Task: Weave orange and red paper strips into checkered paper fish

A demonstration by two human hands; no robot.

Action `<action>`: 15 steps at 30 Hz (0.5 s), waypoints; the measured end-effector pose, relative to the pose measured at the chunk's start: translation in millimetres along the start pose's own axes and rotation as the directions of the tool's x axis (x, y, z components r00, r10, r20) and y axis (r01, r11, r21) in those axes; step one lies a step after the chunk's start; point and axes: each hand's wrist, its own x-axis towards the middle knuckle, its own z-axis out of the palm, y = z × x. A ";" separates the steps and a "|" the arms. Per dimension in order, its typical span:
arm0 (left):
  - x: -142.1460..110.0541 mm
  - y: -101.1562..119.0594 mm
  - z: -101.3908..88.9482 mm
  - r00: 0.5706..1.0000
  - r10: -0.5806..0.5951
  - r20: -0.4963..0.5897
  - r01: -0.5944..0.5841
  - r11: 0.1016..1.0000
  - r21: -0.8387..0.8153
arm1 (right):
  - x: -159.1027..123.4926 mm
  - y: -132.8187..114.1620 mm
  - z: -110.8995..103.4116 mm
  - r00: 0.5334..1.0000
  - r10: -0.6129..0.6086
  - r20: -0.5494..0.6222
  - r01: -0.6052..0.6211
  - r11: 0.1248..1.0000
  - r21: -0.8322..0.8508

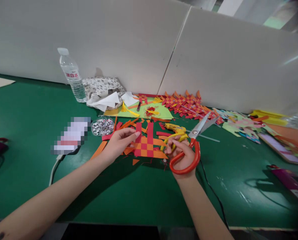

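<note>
A woven paper piece [144,145] of red and orange strips, with two red tails pointing away from me, lies between my hands. My left hand [121,141] has its thumb and fingers closed on the piece's left side. In my right hand [182,155] is a pair of scissors [194,132], a red handle loop around the hand and the blades parted, pointing up and right. The right fingertips are close to the orange strip ends; whether they touch is unclear. A yellow loop shows by these fingers. Behind it lies a yellow glue gun [175,128], partly hidden.
Loose paper strips surround the piece. A tub of googly eyes [102,126], a phone [72,136] on a cable, and a water bottle [72,78] are leftward. Woven paper fish [186,101] pile along the partition [114,43]. Pastel cutouts [241,121] lie right.
</note>
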 end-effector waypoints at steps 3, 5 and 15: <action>0.3 -0.4 -0.4 0.996 0.053 -0.076 -0.050 0.998 0.045 | -3.7 4.0 1.3 0.996 -0.014 0.089 0.029 0.986 -0.164; 0.8 -0.8 -0.8 0.989 0.076 -0.126 -0.071 0.997 0.043 | -5.2 8.4 2.0 0.991 0.003 0.135 0.042 0.944 -0.327; 5.3 -2.2 -6.2 0.962 0.177 -0.209 -0.170 0.984 0.049 | -7.8 10.5 4.9 0.974 0.102 0.201 0.076 0.691 -0.718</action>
